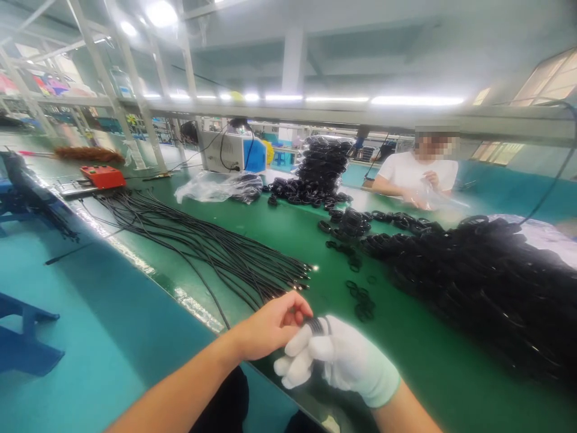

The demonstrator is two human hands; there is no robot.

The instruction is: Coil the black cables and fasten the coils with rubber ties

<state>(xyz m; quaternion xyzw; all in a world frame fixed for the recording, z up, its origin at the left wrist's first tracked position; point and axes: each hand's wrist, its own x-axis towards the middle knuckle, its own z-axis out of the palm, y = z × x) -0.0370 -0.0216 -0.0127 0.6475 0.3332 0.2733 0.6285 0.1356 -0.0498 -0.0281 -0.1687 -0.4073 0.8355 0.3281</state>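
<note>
My bare left hand [274,323] is at the table's near edge with its fingers curled inward, touching the fingertips of my right hand; what its fingertips hold, if anything, is too small to tell. My right hand [340,355], in a white glove, is closed round a small black coil [317,326] that shows between thumb and forefinger. Just beyond my left hand lies a long bundle of black cables [216,240] with metal tips. Several loose black rings [360,297] rest on the green table [333,379] past my right hand.
A large heap of black coils [478,282] covers the right side. Farther back are a stack of bagged coils [322,165], a clear plastic bag [202,187], a blue and white machine [237,150] and a red device [103,177]. Across the table sits a person [419,171] holding clear plastic.
</note>
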